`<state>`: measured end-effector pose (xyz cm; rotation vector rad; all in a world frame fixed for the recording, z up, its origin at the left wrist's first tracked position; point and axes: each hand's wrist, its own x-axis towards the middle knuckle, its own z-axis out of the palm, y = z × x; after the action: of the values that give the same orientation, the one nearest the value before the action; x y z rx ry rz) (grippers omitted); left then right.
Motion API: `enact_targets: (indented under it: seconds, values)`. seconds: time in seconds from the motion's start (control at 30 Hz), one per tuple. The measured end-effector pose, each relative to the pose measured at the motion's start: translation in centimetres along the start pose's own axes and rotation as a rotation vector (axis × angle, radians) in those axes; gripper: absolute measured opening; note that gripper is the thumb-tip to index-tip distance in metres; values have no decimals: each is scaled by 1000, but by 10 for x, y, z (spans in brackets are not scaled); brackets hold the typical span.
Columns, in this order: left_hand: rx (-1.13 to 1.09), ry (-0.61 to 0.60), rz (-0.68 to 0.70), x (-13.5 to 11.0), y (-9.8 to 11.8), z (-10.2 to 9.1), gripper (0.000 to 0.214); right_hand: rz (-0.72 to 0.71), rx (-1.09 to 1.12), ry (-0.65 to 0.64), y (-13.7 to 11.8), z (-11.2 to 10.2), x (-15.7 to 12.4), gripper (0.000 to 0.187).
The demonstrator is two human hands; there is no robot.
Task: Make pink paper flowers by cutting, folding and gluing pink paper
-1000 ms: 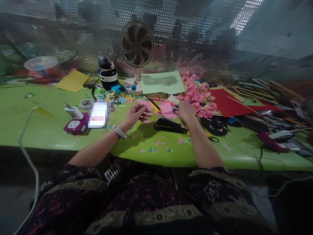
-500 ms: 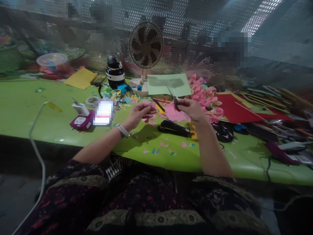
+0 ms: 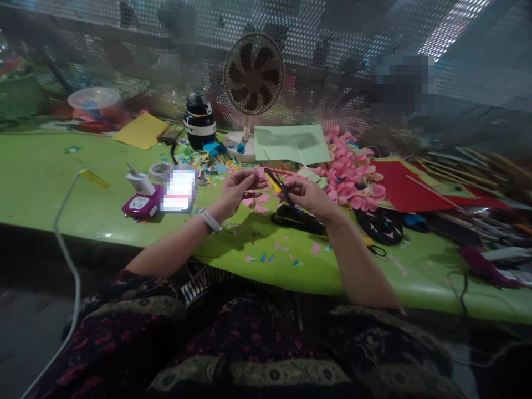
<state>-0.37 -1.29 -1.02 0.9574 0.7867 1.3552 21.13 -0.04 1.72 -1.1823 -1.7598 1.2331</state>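
My left hand (image 3: 238, 194) pinches a small piece of pink paper (image 3: 260, 173) between thumb and fingers. In my right hand (image 3: 305, 197) are scissors (image 3: 285, 192) with dark handles, their thin blade pointing up and left toward the pink paper. Between the hands lies a yellow-and-black cutter knife (image 3: 272, 180), partly behind the scissors. A black stapler (image 3: 296, 217) rests on the table just below my right hand. Pink paper scraps (image 3: 258, 203) are under my left fingertips. To the right is a heap of pink paper petals (image 3: 349, 166).
A fan (image 3: 254, 75), a dark bottle (image 3: 199, 122) and a pale green sheet (image 3: 291, 143) stand or lie at the back. On the left are a phone (image 3: 179, 189), a tape roll (image 3: 160, 170) and a purple socket box (image 3: 141, 206). Red sheets (image 3: 401, 185) lie right.
My right hand has moved left and down with the scissors, closer to my left hand. A pink piece now shows at my left fingertips. The view has shifted slightly.
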Motion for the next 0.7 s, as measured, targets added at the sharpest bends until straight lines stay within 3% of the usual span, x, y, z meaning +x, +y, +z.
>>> enact_targets:
  seconds: [0.23,0.43,0.57,0.7]
  values:
    - [80,-68,-22,-3,-7,5,21,-157,52,234,2,26,-1,60]
    - [57,-114,-74,-5,-14,8,34,-164,146,261,0,33,-8,73]
    - [73,-119,-81,-6,-14,8,34,-188,75,248,2,36,-10,86]
    - [85,-148,-65,-8,-14,8,36,-221,11,263,7,37,-9,85]
